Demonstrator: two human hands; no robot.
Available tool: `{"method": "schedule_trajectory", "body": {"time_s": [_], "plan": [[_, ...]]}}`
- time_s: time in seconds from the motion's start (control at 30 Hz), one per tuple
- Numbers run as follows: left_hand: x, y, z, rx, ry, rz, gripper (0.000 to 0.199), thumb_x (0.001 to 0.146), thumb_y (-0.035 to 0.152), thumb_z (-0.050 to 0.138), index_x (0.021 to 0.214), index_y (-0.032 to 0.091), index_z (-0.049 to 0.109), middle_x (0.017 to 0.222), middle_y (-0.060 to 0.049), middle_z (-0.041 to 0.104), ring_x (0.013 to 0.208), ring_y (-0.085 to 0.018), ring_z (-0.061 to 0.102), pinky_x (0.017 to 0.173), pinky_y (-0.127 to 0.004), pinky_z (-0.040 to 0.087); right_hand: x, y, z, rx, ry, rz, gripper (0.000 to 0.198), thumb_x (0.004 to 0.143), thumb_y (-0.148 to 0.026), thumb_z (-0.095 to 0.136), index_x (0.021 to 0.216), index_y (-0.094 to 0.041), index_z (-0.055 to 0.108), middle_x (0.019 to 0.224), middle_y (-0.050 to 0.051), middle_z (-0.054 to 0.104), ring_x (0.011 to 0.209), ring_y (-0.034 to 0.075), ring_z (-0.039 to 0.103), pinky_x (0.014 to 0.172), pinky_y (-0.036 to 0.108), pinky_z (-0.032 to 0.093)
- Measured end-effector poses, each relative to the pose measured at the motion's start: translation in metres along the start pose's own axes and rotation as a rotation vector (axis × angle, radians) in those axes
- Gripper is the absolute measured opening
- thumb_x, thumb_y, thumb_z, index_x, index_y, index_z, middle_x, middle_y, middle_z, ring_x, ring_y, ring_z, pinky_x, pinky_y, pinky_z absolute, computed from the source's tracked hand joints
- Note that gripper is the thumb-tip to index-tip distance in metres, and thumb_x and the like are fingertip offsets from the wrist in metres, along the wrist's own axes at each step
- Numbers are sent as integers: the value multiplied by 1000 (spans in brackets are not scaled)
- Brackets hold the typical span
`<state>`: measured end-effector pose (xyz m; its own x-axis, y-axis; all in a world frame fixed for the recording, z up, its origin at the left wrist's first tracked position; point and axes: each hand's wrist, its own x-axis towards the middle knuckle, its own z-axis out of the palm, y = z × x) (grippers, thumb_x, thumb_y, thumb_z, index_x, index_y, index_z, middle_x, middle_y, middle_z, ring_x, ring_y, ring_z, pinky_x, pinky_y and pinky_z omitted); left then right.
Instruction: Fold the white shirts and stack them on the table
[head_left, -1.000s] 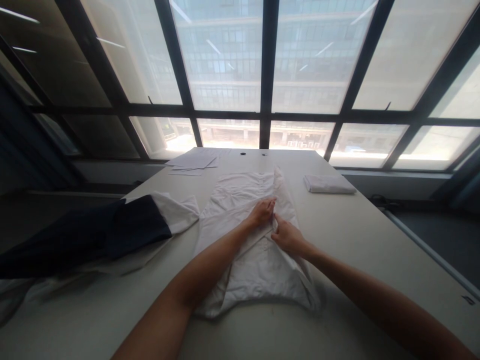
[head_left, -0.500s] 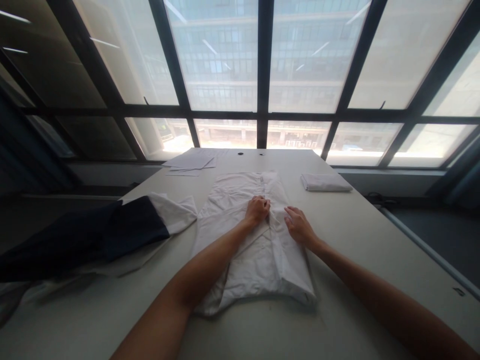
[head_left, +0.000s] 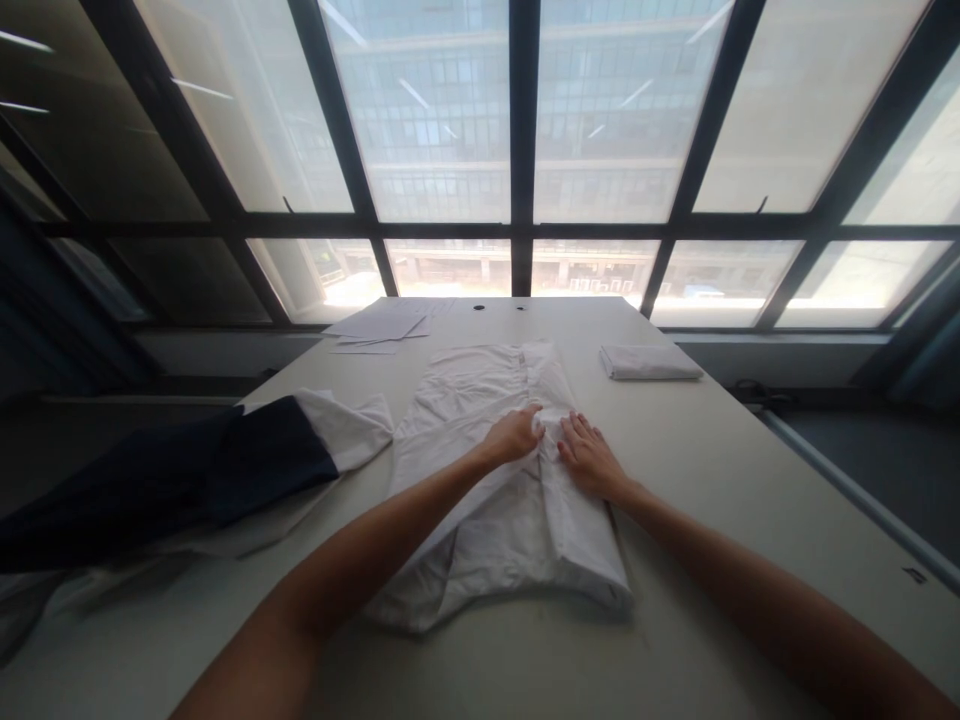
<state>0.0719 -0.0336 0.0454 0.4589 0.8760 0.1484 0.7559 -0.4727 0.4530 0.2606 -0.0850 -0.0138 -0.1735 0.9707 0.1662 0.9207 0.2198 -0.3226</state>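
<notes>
A white shirt (head_left: 502,530) lies spread on the pale table in front of me, creased, with its right side folded inward as a long strip. Near the middle of the shirt, my left hand (head_left: 516,434) is closed, its fingers pinching the cloth close to the strip's inner edge. My right hand (head_left: 589,455) rests flat on the folded strip just to the right, fingers stretched out and holding nothing. My left forearm crosses over the lower left part of the shirt and hides some of it.
A dark navy and white garment (head_left: 270,455) is heaped at the table's left edge. Sheets of paper (head_left: 379,325) lie at the far left. A folded white cloth (head_left: 651,362) sits at the far right of the table (head_left: 720,560). Windows (head_left: 450,110) stand behind.
My left hand has shifted slightly down and right along the fold. My right hand has moved a little left and now lies flat on the folded strip.
</notes>
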Motion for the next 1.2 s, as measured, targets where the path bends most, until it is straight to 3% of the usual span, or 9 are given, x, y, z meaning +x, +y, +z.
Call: {"method": "schedule_trajectory", "body": {"time_s": [0.2, 0.27, 0.37, 0.43, 0.73, 0.83, 0.97, 1.07, 1.2], "plan": [[-71, 31, -14, -322, -506, 32, 75, 90, 38, 63, 157, 19, 34, 66, 2, 70, 62, -18, 67, 68, -26, 50, -1, -2, -1, 3, 0, 14, 58, 104, -35, 30, 156, -8, 33, 165, 19, 22, 154, 31, 16, 122, 51, 18], [-87, 37, -16, -411, -615, 44, 73, 87, 40, 68, 154, 23, 43, 67, 3, 69, 57, -14, 62, 61, -23, 46, -2, -3, -2, 7, 10, 16, 58, 104, -35, 31, 156, -10, 34, 165, 19, 22, 154, 31, 16, 122, 51, 17], [-98, 43, -16, -449, -599, 84, 47, 82, 38, 73, 125, 20, 73, 65, 2, 64, 56, -11, 53, 56, -20, 40, -2, -4, -3, 6, 7, 22, 58, 104, -36, 31, 156, -10, 34, 165, 19, 22, 154, 31, 15, 122, 51, 17], [-100, 45, -16, -465, -563, 106, 34, 80, 33, 74, 109, 17, 80, 65, 1, 63, 57, -10, 50, 55, -20, 38, -2, -5, -4, 3, 4, 32, 58, 104, -36, 32, 156, -10, 34, 166, 19, 22, 154, 31, 15, 122, 50, 17], [-112, 49, -30, -212, -591, 229, 26, 87, 28, 68, 108, 20, 81, 68, 0, 70, 57, -10, 53, 59, -20, 40, -2, -7, -6, -62, -39, -4, 59, 104, -42, 31, 157, -16, 34, 167, 16, 19, 155, 31, 12, 122, 54, 17], [-103, 55, -31, -119, -436, 365, 26, 95, 33, 60, 99, 19, 82, 75, -3, 72, 62, -12, 57, 66, -23, 45, -2, -9, -7, -81, -52, -59, 61, 104, -44, 30, 158, -15, 33, 167, 15, 19, 155, 30, 9, 121, 57, 14], [-88, 55, -12, -79, -207, 678, 28, 97, 29, 59, 118, 22, 74, 113, -9, 72, 104, -20, 65, 100, -31, 45, 5, -4, -6, -91, -59, -100, 58, 105, -37, 26, 156, -13, 34, 166, 14, 22, 155, 26, 12, 122, 52, 14], [-87, 45, 6, -19, -287, 827, 41, 99, 34, 56, 139, 25, 60, 145, -10, 57, 138, -26, 48, 120, -42, 29, 19, 6, -4, -80, -61, -66, 58, 105, -34, 24, 157, -10, 33, 166, 15, 23, 155, 25, 14, 122, 50, 16], [-96, 35, 15, 31, -423, 797, 55, 105, 43, 43, 157, 28, 35, 165, -7, 29, 153, -28, 21, 124, -53, 11, 51, 20, -3, -78, -106, -97, 60, 105, -39, 23, 158, -11, 30, 167, 14, 17, 155, 24, 11, 122, 50, 15]]}}
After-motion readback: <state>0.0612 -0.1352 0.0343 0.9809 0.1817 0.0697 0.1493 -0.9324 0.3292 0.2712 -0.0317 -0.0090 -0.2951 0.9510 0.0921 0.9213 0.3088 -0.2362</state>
